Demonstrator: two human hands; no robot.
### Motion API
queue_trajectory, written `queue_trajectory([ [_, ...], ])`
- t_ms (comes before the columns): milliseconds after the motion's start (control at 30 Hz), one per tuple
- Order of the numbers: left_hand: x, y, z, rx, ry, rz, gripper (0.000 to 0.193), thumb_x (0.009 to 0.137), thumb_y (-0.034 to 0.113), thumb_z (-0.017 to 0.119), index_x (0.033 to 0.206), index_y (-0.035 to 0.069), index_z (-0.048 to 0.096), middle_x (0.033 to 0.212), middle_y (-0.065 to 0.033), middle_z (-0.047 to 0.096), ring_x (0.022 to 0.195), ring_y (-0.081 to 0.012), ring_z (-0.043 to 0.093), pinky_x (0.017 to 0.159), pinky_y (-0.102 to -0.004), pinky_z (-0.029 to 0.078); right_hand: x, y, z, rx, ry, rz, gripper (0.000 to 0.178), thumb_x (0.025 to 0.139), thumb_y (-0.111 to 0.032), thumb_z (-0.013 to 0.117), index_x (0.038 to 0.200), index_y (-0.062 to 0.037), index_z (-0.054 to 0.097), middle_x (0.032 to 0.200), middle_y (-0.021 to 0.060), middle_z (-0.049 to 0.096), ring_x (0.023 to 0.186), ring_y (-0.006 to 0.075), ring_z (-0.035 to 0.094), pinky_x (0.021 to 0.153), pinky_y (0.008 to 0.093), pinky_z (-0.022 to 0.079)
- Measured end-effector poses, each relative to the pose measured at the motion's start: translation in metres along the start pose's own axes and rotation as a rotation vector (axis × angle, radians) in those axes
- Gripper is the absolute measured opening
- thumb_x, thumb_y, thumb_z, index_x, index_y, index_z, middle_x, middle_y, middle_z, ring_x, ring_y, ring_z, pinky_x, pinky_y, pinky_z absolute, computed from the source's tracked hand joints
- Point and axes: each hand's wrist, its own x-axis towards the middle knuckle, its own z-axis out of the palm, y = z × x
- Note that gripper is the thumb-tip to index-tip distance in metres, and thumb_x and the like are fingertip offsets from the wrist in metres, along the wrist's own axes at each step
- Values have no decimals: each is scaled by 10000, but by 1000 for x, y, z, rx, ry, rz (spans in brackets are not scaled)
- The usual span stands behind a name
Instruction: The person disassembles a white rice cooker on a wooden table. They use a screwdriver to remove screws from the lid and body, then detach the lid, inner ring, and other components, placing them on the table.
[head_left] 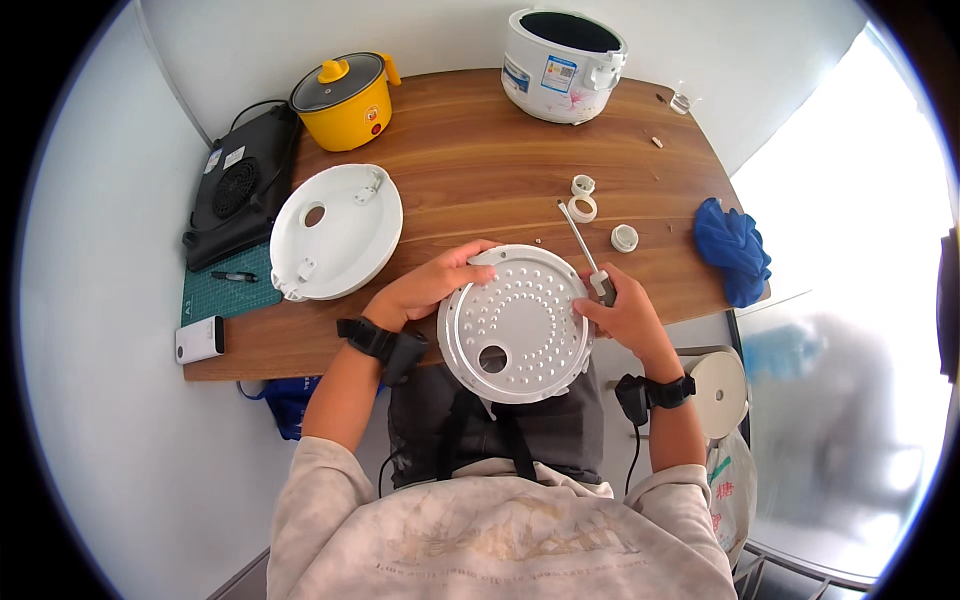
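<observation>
Our L hand (432,284) pinches the dimpled disc (530,318) at its upper-L rim: thumb flat on the top face, fingers along & behind the edge. Our R hand (628,312) is wrapped round the handle of the screwdriver (581,238), w/ its thumb tip on the disc's R rim; whether the other R fingers also bear on the disc's underside, we can't tell. So the disc sits btwn our two hands, dimpled face up, over our lap at the near edge of the table (460,160). Its round hole is at lower L, well apart from both thumbs. The screwdriver shaft runs up-L from our R hand, just beyond the disc, tip beside the small white ring (583,219). A white cap (625,238) lies R of the shaft. Over to the L of our L hand: white lid shell (350,240), w/ the yellow pot (345,120) behind. White cooker body (535,80) at the far edge; blue cloth (733,250) far R.
</observation>
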Motion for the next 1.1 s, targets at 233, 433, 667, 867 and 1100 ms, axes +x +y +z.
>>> queue_trajectory([
  [233, 2, -13, -9, 39, 61, 80, 426, 1034, 260, 594, 1390, 40, 515, 1216, -54, 644, 1081, -110, 632, 943, -276, 520, 10, -8, 3, -124, 27, -70, 388, 826, -154, 783, 1160, -11, 648, 888, 104, 699, 764, 184, 670, 703, 346, 547],
  [433, 2, -14, -4, 54, 79, 107, 423, 1063, 304, 557, 1378, 23, 532, 1222, -52, 649, 1090, -99, 620, 939, -269, 516, 6, -14, -2, -340, 166, -211, 406, 841, -207, 764, 1177, -14, 644, 991, 139, 696, 878, 281, 646, 830, 389, 512],
  [667, 2, -15, -4, 38, 95, 120, 481, 1071, 261, 535, 1480, 17, 466, 1312, -69, 624, 1126, -110, 623, 969, -274, 525, -26, -59, -16, -250, 88, -229, 371, 832, -145, 763, 1161, -19, 646, 1005, 143, 705, 845, 284, 670, 798, 377, 526],
  [867, 1, -16, -3, 108, 150, 200, 453, 1062, 220, 533, 1481, 55, 484, 1294, -70, 632, 1093, -108, 634, 943, -275, 538, -31, -85, -19, -261, 163, -355, 292, 822, -123, 810, 1054, -22, 662, 931, 103, 734, 780, 183, 697, 706, 297, 543],
  [1100, 1, -14, -2, 98, 133, 164, 371, 1062, 213, 540, 1414, 96, 555, 1125, -24, 671, 978, -63, 644, 843, -237, 548, -11, -103, -11, -243, 260, -414, 238, 845, -145, 809, 988, -35, 654, 853, 65, 723, 711, 117, 654, 669, 271, 524],
])
